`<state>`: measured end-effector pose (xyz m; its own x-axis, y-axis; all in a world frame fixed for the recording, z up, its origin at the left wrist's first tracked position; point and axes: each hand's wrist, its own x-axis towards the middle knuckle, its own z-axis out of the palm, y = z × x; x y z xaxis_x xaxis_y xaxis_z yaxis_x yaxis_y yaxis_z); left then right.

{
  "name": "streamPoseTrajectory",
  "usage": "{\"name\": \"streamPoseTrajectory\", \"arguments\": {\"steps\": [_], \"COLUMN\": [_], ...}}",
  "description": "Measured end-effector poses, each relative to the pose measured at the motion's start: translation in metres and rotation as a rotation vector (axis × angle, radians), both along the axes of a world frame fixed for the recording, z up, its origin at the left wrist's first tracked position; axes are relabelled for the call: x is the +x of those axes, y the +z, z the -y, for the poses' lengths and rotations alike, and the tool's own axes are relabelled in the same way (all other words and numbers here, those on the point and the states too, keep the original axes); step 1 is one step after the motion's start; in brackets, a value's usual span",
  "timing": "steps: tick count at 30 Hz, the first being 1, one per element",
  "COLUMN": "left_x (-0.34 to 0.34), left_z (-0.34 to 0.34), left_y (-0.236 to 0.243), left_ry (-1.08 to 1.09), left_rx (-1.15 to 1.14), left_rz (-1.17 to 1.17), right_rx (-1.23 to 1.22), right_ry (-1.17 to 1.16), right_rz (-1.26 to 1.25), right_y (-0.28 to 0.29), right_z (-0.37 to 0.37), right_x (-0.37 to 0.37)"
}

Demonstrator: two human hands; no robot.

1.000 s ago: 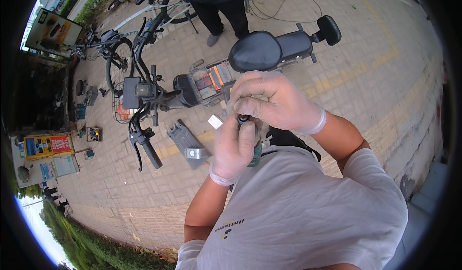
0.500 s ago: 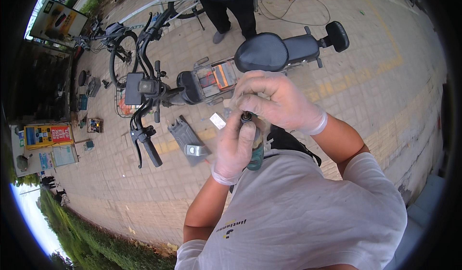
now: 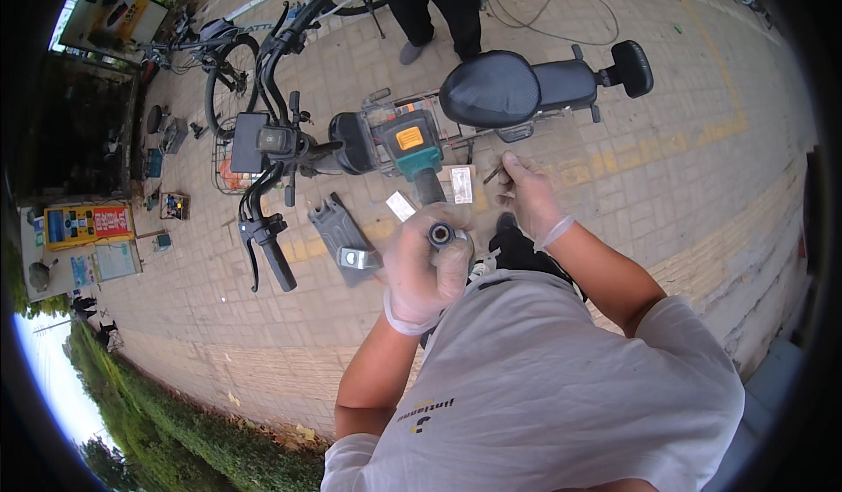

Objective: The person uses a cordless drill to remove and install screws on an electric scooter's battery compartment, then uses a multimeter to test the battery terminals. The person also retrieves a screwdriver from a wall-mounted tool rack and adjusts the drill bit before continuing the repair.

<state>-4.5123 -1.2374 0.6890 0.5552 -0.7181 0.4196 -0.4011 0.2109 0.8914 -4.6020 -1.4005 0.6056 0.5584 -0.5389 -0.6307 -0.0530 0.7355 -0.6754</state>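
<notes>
My left hand (image 3: 419,273), in a clear thin glove, is wrapped round a cordless power driver (image 3: 427,185). The tool's round chuck (image 3: 440,234) faces up with its socket hole bare. Its teal and black battery end points away from me, over the scooter's frame. To the right, my gloved right hand (image 3: 529,196) pinches a small dark driver bit (image 3: 493,174), apart from the tool. Beyond both hands stands an electric scooter with a black seat (image 3: 489,89) and a handlebar grip (image 3: 279,268) at the left; the driver hides part of its open middle.
On the paving lie a grey plastic cover (image 3: 338,233) with a small silvery piece (image 3: 353,259) on it, and two whitish flat pieces, one a box (image 3: 460,185). A person in dark trousers (image 3: 430,10) stands beyond the scooter. Bicycles and a hose (image 3: 561,40) are farther off.
My hands were together at the driver's tip, with a bit there. Now the right hand has drawn away rightward with the bit, and the driver has swung so its battery end shows.
</notes>
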Motion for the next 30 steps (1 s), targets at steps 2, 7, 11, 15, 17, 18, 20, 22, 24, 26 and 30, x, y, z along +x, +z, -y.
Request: {"name": "streamPoseTrajectory", "arguments": {"steps": [2,7,11,15,17,18,20,22,24,26,30], "left_x": [0.012,0.034,0.037,0.040,0.039,0.039,0.039,0.038,0.038,0.038,0.033], "left_z": [0.008,0.017,0.017,0.005,-0.003,-0.008,-0.016,-0.020,-0.022,-0.025,-0.034], "left_y": [0.004,0.016,0.014,0.004,-0.003,-0.008,-0.020,-0.032,-0.043,-0.050,-0.056], "left_ry": [-0.052,-0.198,-0.253,-0.296,-0.283,-0.291,-0.297,-0.241,-0.216,-0.265,-0.177], "left_rx": [-0.061,-0.101,-0.120,-0.079,-0.061,-0.036,0.005,-0.054,-0.146,-0.089,-0.223], "left_rz": [0.176,0.467,0.420,0.330,0.294,0.281,0.247,0.144,0.069,0.021,-0.056], "right_rx": [0.262,0.269,0.395,0.316,0.265,0.262,0.188,0.131,0.146,0.157,0.120], "right_ry": [0.025,0.352,0.603,0.543,0.533,0.503,0.514,0.533,0.515,0.493,0.533], "right_rz": [0.104,0.677,0.822,0.667,0.618,0.607,0.614,0.603,0.508,0.412,0.376], "right_y": [-0.019,-0.023,-0.015,-0.006,-0.005,-0.006,-0.011,-0.020,-0.029,-0.035,-0.045], "right_z": [-0.017,-0.009,0.012,0.001,-0.004,-0.004,-0.001,0.005,0.010,0.013,0.009], "right_x": [-0.004,0.004,0.034,0.043,0.040,0.039,0.036,0.034,0.028,0.022,0.012]}}
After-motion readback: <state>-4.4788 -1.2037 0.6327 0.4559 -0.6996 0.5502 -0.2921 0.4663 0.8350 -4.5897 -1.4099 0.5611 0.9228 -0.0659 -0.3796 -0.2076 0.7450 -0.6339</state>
